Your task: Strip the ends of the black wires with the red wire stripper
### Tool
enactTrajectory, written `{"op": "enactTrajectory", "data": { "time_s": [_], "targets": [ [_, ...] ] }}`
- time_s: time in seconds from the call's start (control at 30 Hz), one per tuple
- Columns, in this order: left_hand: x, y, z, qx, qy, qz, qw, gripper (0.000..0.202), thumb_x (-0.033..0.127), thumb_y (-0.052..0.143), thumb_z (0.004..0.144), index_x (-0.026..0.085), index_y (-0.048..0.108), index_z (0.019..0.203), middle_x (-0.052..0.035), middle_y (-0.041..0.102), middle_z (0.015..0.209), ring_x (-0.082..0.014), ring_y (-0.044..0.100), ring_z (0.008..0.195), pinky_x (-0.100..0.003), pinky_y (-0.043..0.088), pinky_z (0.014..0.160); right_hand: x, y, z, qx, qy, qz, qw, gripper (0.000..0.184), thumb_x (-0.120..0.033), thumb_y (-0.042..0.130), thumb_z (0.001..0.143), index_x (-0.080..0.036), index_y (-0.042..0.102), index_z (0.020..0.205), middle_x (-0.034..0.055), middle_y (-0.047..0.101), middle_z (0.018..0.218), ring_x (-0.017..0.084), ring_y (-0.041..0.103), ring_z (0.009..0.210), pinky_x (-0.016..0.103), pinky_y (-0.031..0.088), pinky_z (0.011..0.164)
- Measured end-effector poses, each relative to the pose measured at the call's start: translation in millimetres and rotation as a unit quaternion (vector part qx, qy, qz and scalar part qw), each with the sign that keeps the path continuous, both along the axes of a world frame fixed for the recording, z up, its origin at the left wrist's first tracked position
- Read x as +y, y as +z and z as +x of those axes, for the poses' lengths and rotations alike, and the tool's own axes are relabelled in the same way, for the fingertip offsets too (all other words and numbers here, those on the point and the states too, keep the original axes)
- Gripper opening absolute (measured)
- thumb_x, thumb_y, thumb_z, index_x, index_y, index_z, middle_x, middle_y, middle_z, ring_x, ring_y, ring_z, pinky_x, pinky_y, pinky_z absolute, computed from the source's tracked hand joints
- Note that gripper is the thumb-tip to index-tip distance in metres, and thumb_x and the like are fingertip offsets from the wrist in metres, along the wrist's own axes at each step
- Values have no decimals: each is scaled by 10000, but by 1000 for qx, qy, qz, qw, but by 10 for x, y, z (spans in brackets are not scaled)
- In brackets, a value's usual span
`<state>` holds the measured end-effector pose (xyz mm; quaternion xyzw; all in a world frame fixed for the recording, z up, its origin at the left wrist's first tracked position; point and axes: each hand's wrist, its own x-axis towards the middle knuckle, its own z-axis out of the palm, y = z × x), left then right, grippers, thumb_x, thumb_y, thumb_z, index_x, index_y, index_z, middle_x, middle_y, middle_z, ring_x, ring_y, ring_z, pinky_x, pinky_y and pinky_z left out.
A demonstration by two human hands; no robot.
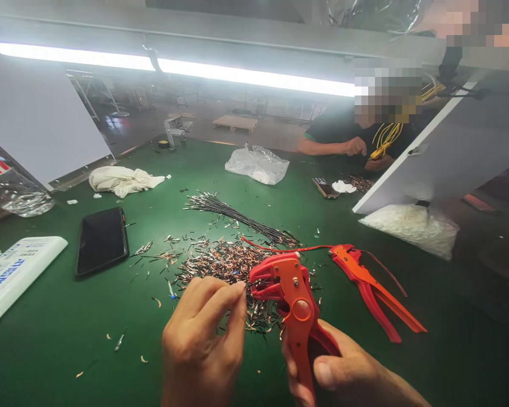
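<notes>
My right hand is wrapped round the handles of a red and orange wire stripper. Its jaws point left and stand apart. Close to the jaw tips, my left hand pinches with thumb and forefinger; whatever lies between them is too small or hidden to make out. Below and behind both hands spreads a heap of short black and copper wire scraps. A bundle of black wires lies beyond the heap. To the right rests a second red and orange wire stripper, with a red strip beside it.
On the green table lie a black phone, a white device, a plastic bottle, a pale cloth and a clear bag. Across the table, a person's hands hold yellow wires. A white panel stands right.
</notes>
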<state>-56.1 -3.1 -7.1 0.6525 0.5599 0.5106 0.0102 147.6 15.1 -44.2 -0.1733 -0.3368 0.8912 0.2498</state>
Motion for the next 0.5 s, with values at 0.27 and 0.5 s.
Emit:
{"op": "enactTrajectory", "data": {
  "time_s": [0.27,0.5],
  "targets": [
    [-3,1,-41,66,-44,4,997,184,31,630,890,205,646,945,12,633,795,-113,551,705,-226,467,630,-9,-43,29,-11,2,11,1000,330,-345,769,747,-85,637,902,22,593,659,91,517,570,201,405,558],
    [13,20,-85,139,-55,21,989,193,6,635,876,175,647,971,-2,638,791,-140,482,714,-255,414,612,-30,-33,-2,-10,2,16,1000,344,-369,772,748,-103,600,881,-5,558,641,86,484,564,210,377,557]
  ]
}}
